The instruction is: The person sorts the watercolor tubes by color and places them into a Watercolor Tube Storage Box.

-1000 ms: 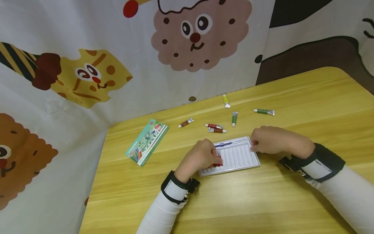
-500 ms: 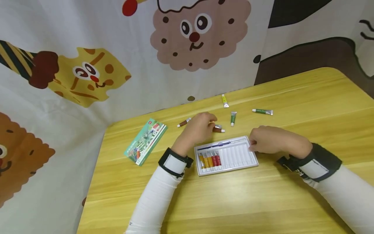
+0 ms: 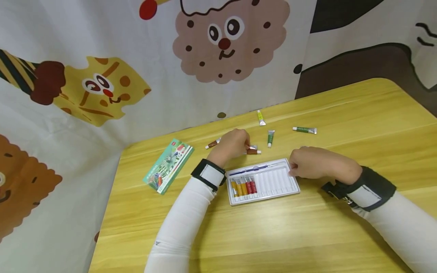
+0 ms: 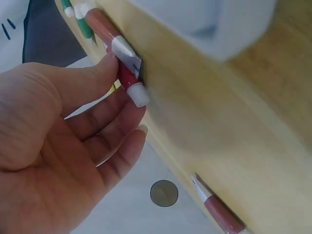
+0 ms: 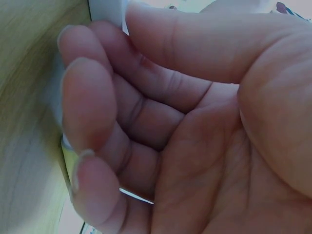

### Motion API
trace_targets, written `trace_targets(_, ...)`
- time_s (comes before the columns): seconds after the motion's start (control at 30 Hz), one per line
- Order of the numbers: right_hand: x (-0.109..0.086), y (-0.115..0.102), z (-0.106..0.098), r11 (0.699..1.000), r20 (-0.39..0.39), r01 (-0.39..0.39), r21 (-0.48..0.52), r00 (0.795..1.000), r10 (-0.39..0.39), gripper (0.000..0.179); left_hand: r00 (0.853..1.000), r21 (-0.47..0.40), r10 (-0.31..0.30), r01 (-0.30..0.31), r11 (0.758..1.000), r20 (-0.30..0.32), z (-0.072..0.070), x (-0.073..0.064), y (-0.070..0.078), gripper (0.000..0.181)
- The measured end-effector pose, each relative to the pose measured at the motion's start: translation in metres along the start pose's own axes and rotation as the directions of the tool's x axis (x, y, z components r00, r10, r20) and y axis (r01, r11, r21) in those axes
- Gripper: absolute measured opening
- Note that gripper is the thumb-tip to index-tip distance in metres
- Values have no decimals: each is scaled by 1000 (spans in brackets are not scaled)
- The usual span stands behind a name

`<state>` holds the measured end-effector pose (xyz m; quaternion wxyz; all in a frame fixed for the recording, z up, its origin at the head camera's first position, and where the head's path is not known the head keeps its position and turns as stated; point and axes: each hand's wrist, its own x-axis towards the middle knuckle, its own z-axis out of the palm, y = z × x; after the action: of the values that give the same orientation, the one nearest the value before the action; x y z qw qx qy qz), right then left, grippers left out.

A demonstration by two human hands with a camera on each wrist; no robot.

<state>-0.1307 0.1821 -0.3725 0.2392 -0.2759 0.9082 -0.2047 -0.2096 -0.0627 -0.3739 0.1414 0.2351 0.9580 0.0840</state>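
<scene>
With our left hand (image 3: 233, 143) we pinch a red tube (image 4: 127, 78) just beyond the tray (image 3: 276, 180), our right hand (image 3: 308, 162) gripping the tray's right edge, presumably to steady it.

At the frame's centre, the left hand (image 3: 232, 146) pinches a red tube (image 3: 252, 147). Right of centre, the right hand (image 3: 315, 163) holds the right end of a tray (image 3: 278, 180) bearing paint tubes (image 3: 243, 187) and a brush (image 3: 252, 170). A box (image 3: 168, 167) lies left of centre.

Plastic tray (image 3: 278, 179), woodgrain table (image 3: 259, 235), perhaps metal tubes (image 3: 244, 188)
</scene>
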Motion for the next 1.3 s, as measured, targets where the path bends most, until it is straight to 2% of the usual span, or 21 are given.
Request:
trace_targets(0.13,0,-1,0,1000,0,3,-1,1000,-3,23,999,-32,-18,19,999,37,1,1,0,6)
trace_targets(0.23,-1,-2,-1,1000,0,3,-3,1000,-3,23,996,-105,-51,59,993,74,1,4,-3,7)
trace_targets(0.4,2,-3,-1,1000,6,-9,-4,1000,9,22,986,-239,-121,147,960,118,-2,6,-11,13)
trace_targets(0.47,2,-3,-1,1000,10,-16,-5,1000,16,21,985,-285,-143,163,945,92,-3,4,-15,14)
trace_targets(0.53,2,-4,-1,1000,12,-21,-4,1000,21,21,986,-348,-163,169,922,46,-3,1,-18,15)
trace_targets(0.63,2,-4,-2,1000,10,-19,-8,1000,19,21,982,-457,-187,153,876,-31,-5,-6,-20,18)
trace_targets(0.73,1,-5,-2,1000,8,-20,-7,1000,20,21,970,-525,-228,152,837,-82,-8,-16,-18,19)
trace_targets(0.87,0,-5,-2,1000,9,-24,0,1000,24,20,952,-584,-294,194,788,-80,-13,-32,-10,19)
trace_targets(1.0,-1,-5,-2,1000,8,-27,3,1000,27,20,942,-624,-334,243,743,-32,-17,-50,1,23)
trace_targets(1.13,-1,-4,-1,999,7,-33,3,999,33,20,945,-613,-325,268,743,19,-16,-66,13,35)
trace_targets(1.3,-1,-4,-1,999,7,-31,8,1000,31,20,954,-584,-295,264,767,43,-7,-84,26,50)
